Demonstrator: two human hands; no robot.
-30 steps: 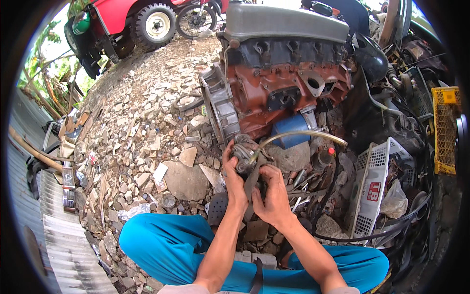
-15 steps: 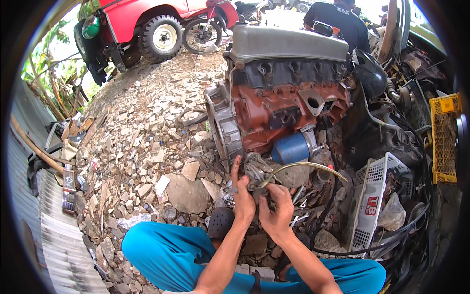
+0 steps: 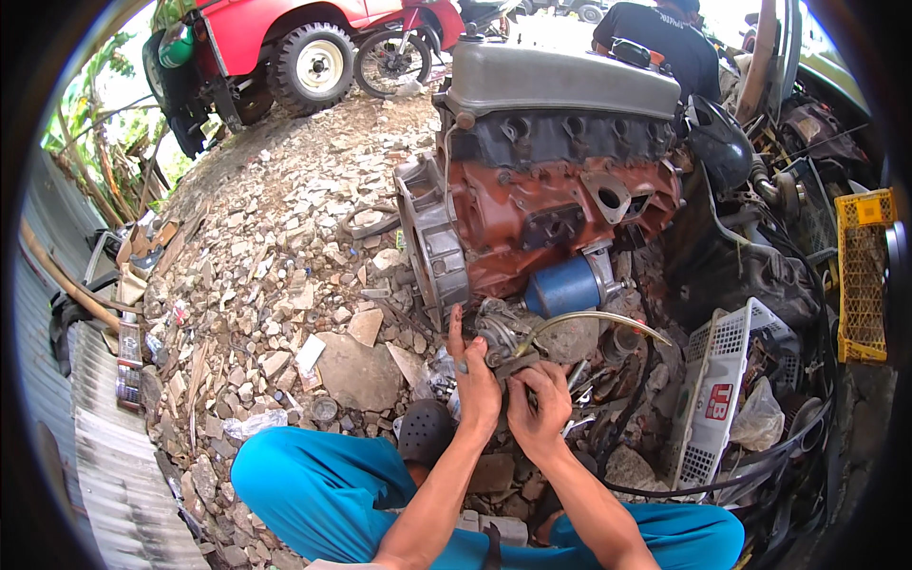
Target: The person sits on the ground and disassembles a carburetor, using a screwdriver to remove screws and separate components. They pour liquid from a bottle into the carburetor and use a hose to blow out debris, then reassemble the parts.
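My left hand [image 3: 478,388] is wrapped round a small grey metal engine part [image 3: 499,334], its index finger pointing up along the side. A curved yellowish hose [image 3: 594,316] runs from that part out to the right. Close against the part's lower right, beside a dark flat piece [image 3: 516,365], my right hand [image 3: 539,404] has its fingers curled in a pinch. What lies between those fingertips is hidden. Just beyond my hands stands a large engine block [image 3: 503,209], reddish brown with a grey top cover [image 3: 560,84] and a blue oil filter [image 3: 562,288] low on its side.
Broken stone [image 3: 275,304] covers the ground to the left. A white plastic basket [image 3: 701,404] with parts and a plastic bag stands at the right, near a yellow crate [image 3: 863,275]. Behind the engine are a person in black [image 3: 655,43], a motorcycle [image 3: 391,66] and a red vehicle [image 3: 275,33].
My right hand's fingers have curled in tighter and moved from the hose's base to the part's lower right. The metal part has turned slightly; the left hand keeps its hold.
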